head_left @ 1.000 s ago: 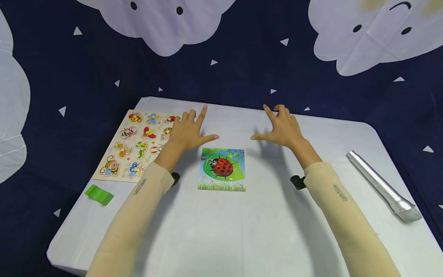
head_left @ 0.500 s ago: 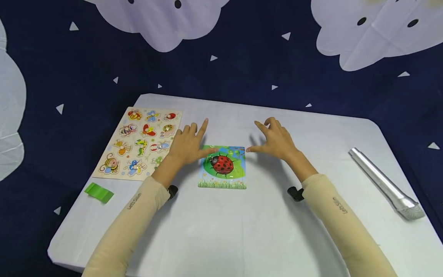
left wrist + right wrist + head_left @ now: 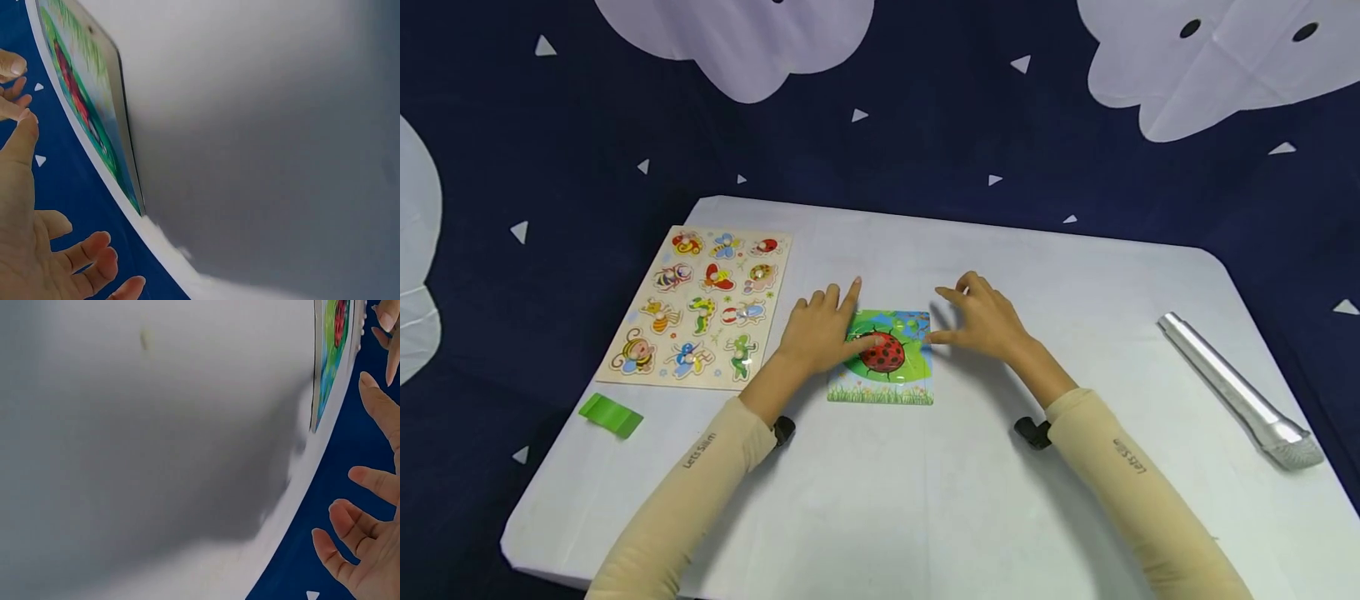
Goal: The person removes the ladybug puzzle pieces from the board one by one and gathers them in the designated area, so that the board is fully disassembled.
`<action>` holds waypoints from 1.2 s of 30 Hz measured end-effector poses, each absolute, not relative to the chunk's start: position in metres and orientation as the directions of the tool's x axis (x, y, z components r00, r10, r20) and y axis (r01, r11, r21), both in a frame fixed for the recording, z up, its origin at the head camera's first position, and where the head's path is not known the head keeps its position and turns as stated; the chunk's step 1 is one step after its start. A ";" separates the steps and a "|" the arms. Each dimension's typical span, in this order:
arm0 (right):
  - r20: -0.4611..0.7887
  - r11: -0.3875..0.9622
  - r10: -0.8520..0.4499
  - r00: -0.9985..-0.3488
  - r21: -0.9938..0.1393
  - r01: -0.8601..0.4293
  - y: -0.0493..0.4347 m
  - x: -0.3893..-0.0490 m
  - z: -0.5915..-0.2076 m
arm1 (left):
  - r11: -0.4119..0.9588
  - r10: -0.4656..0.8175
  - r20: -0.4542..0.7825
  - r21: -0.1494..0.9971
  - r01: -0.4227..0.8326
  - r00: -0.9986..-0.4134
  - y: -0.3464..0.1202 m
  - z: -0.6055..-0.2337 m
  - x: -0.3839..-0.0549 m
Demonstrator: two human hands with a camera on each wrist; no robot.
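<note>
A small square ladybug puzzle [image 3: 887,383] lies flat near the middle of the white table; its side edge shows in the left wrist view. My left hand [image 3: 820,333] is over its left part, fingers spread, the thumb overlapping the ladybug picture. At the puzzle's right edge hovers my right hand [image 3: 988,321], thumb tip right at the border and index finger pointing inward. Both wrist views show the left hand [image 3: 37,231] and the right hand [image 3: 375,531] raised above the tabletop with loosely bent fingers and nothing in them.
A wooden insect puzzle board [image 3: 700,308] lies at the back left, with a green strip [image 3: 612,415] in front of it. Along the right side of the table [image 3: 880,517] rests a silvery tube with a flared end [image 3: 1232,387]. A dark blue cloth with clouds hangs behind.
Both hands have come down and nearer to me, from behind the ladybug puzzle to its sides. The left thumb now overlaps the picture. The puzzle lies where it was.
</note>
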State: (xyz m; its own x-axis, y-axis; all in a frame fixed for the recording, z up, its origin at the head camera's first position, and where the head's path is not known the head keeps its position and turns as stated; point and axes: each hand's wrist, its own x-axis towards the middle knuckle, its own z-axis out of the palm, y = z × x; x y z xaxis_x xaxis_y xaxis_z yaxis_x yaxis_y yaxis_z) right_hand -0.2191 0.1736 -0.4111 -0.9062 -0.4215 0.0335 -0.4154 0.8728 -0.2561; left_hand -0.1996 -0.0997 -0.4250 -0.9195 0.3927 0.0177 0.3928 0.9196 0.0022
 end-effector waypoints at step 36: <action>0.006 0.832 -0.493 -0.870 -0.291 -0.473 0.156 -0.204 -0.433 | 0.923 0.355 -0.155 -0.098 0.372 -0.922 -0.060 -0.440 -0.180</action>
